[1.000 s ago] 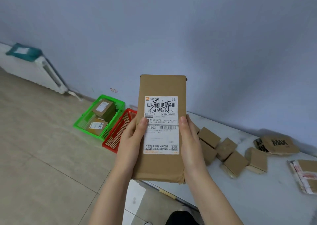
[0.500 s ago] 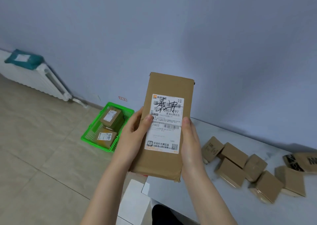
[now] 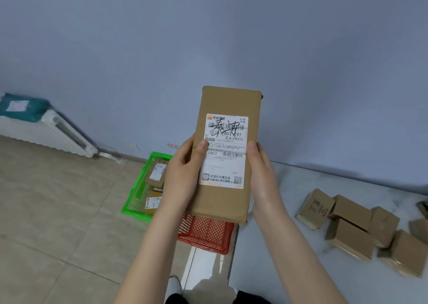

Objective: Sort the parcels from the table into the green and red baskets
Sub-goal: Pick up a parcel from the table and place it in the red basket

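The left hand (image 3: 185,176) is gripping the left edge of the parcel (image 3: 228,201), its thumb lying across the front and touching the left margin of the label (image 3: 225,130), while its fingers are passing behind the cardboard and cannot be seen. The right hand (image 3: 261,178) is gripping the opposite edge in the same way, its thumb resting at the label's right margin. The parcel is being held upright in the air between the two hands, in front of the wall (image 3: 324,60) and above the red basket (image 3: 206,234). It is a flat, tall, brown cardboard box with slightly crumpled lower corners; its white label is showing barcodes, printed text, a QR code and black handwritten strokes across the top barcode. The red basket is standing on the floor (image 3: 58,222) just beside the table (image 3: 289,245), touching the green basket (image 3: 136,201), which is holding two small labelled boxes (image 3: 157,174). Further small brown boxes (image 3: 352,229) are lying clustered on the table to the right. A white radiator (image 3: 46,130) is standing against the wall at the far left, with a teal bag (image 3: 23,107) resting on top.
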